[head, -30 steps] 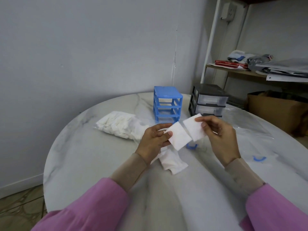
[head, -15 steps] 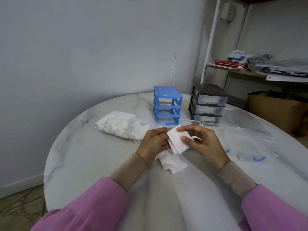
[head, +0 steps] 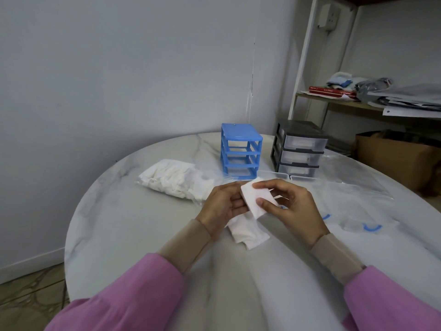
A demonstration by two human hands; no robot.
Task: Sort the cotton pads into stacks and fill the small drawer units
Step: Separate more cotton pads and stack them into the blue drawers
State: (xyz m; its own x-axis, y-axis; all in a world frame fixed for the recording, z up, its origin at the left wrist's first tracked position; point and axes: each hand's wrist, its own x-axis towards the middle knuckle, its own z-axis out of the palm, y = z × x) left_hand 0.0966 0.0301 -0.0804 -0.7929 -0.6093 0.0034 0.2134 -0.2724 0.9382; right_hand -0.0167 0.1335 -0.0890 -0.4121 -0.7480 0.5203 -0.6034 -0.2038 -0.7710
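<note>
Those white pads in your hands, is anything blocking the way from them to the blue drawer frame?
Nothing visible does. Both hands hold the cotton pads just in front of the blue drawer unit, with only bare table between.

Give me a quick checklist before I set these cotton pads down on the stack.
1. Pads held by both hands: left hand, right hand - ok.
2. Pad edges lined up: cannot tell.
3. Stack on the table within reach, just below the hands - ok.
4. Blue drawer unit has its drawers in: not ok, the frame looks empty.
5. Black drawer unit drawers pushed in - ok.
6. Bag of pads at hand for more - ok.
</note>
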